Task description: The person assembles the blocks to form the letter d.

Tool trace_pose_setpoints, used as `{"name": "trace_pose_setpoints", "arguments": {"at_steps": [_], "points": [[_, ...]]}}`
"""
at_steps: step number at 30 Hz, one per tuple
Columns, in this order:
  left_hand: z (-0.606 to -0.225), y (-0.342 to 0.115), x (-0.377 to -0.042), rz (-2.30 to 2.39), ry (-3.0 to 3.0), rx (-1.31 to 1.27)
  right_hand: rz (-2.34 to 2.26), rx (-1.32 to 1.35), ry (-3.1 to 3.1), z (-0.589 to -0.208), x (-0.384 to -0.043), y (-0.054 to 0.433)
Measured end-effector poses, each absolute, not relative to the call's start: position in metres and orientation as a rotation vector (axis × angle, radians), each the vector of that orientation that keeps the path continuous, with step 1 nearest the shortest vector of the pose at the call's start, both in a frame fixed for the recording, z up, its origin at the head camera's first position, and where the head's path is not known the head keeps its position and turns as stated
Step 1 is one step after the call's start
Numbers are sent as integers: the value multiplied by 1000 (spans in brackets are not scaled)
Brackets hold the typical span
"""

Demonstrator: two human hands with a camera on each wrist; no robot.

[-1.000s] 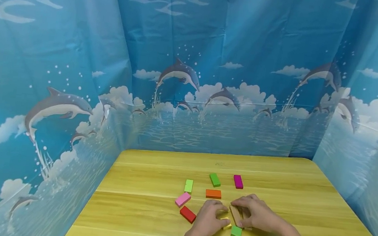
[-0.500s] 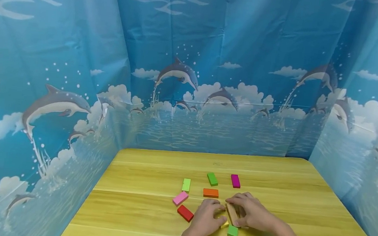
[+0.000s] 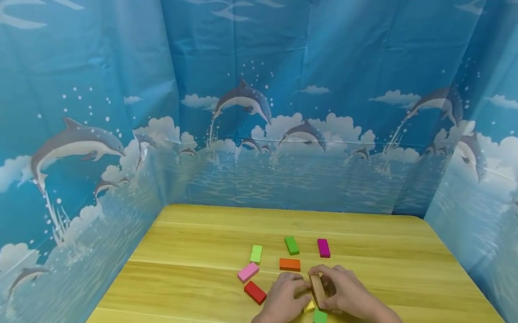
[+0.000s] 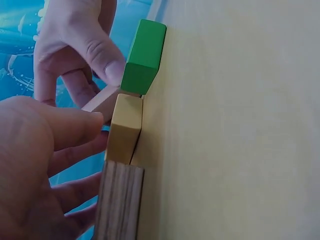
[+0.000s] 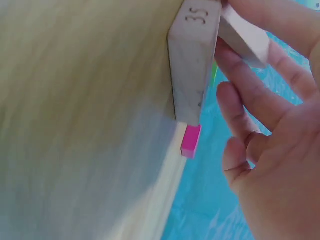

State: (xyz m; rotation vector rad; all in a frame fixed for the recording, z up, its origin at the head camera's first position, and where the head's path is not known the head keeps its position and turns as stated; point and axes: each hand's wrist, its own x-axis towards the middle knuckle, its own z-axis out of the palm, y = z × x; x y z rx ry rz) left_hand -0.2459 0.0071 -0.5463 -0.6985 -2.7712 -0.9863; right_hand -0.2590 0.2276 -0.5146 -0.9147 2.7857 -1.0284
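My right hand (image 3: 343, 293) pinches a plain wooden block (image 3: 317, 291) between thumb and fingers, above the table. The right wrist view shows this held block (image 5: 247, 37) beside another plain block (image 5: 192, 65) with dark marks on its end. My left hand (image 3: 284, 298) has loosely bent fingers, with its thumb tip close to a yellow block (image 4: 125, 125). A striped wooden block (image 4: 120, 200) stands beside the yellow one in the left wrist view, its far side behind the left fingers. Nearest the body is a green block (image 3: 320, 319), just below the right thumb.
Beyond the hands lie an orange block (image 3: 289, 265), another green block (image 3: 292, 245) and a magenta block (image 3: 323, 248). Light green (image 3: 256, 254), pink (image 3: 248, 272) and red blocks (image 3: 255, 292) curve down the left side. A dolphin-printed curtain (image 3: 257, 182) borders the yellow table (image 3: 188, 310).
The wooden block in my right hand has shifted slightly left and away from the near green block, its tilt a little changed. My left hand has barely moved.
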Motion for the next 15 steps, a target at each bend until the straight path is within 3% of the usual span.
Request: {"name": "trace_pose_setpoints", "arguments": {"at_steps": [15], "points": [[-546,10,-248,-1080,-2725,-676,-1313,-747,2739,-507,-265,222]]}}
